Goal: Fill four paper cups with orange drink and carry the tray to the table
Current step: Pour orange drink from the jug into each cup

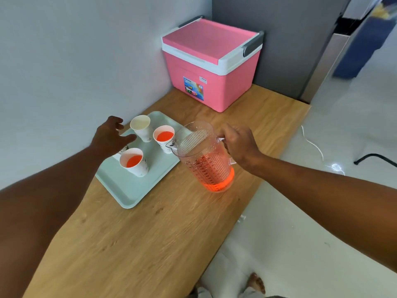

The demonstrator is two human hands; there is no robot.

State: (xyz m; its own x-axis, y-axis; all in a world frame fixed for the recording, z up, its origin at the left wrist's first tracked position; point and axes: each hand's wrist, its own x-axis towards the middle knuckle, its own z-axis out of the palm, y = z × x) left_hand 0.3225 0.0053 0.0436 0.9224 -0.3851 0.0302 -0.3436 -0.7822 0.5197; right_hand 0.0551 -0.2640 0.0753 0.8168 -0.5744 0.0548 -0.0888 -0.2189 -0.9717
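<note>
A pale green tray (pixel 126 186) lies on the wooden counter (pixel 150 244). Three paper cups show fully on it: a near cup (pixel 135 161) and a right cup (pixel 164 138) hold orange drink, and the far cup (pixel 140 127) looks empty. A further cup (pixel 123 149) is mostly hidden under my left hand (pixel 109 136), which hovers over the tray's far left with fingers spread. My right hand (pixel 240 145) grips the handle of a clear pitcher (pixel 204 158), which holds orange drink in its lower part and sits just right of the tray.
A pink cooler box (pixel 211 65) with a white rim stands at the counter's far end against a grey panel. A wall runs along the left. Right of the counter's edge is white floor with a cable (pixel 313 145). A bare foot (pixel 256 283) shows below.
</note>
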